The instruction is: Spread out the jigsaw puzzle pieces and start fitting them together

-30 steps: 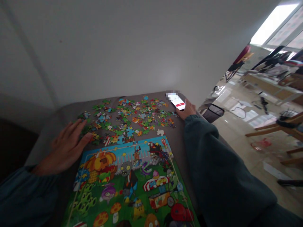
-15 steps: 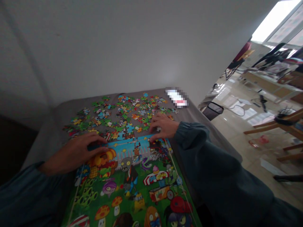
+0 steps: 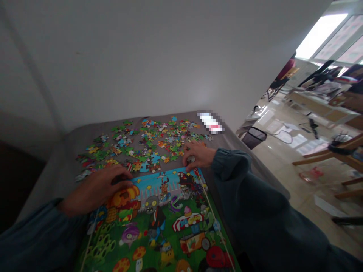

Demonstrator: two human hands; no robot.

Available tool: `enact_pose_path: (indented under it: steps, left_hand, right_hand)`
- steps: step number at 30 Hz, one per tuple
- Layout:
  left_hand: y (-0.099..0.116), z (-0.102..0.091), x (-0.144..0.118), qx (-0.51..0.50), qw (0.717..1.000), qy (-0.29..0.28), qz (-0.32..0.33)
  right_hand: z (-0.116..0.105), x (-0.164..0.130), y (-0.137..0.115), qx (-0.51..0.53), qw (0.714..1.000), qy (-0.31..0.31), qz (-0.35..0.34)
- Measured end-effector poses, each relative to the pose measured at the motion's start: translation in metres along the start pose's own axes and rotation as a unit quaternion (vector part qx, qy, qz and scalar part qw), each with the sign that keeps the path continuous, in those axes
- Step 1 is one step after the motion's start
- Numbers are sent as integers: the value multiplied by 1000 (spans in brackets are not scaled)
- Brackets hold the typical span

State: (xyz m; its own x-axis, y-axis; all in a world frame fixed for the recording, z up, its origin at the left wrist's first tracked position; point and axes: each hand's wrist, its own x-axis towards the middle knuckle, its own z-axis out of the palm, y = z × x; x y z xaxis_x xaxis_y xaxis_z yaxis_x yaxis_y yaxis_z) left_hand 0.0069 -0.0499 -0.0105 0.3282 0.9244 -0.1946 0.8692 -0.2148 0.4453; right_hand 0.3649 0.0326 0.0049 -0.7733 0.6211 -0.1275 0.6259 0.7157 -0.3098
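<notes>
A colourful cartoon puzzle picture board (image 3: 159,226) lies flat on the grey table (image 3: 51,177) in front of me. My left hand (image 3: 96,189) grips the board's far left corner, fingers curled over its edge. My right hand (image 3: 198,155) rests at the board's far right corner, fingers bent onto the edge and touching loose pieces. Several loose jigsaw pieces (image 3: 147,143) are scattered over the table beyond the board.
A lit phone (image 3: 211,122) lies at the table's far right corner. A plain wall stands behind the table. To the right the floor drops away, with a dark bin (image 3: 255,136), wooden chair legs (image 3: 326,158) and cluttered furniture.
My right hand left the phone and came back to the board's far right corner. My left hand slid from the loose pieces onto the board's far left corner.
</notes>
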Motion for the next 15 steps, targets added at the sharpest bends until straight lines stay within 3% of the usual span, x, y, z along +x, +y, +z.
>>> enact_pose_path:
  steps: [9,15]
  left_hand:
    - [9,6,-6,13,993,83,79]
    - [21,13,-10,26,989,132,66]
  right_hand:
    - [-13,-8,-2,-31,999,-44,-3]
    - [-17,-11,-5,-55,998,-41,13]
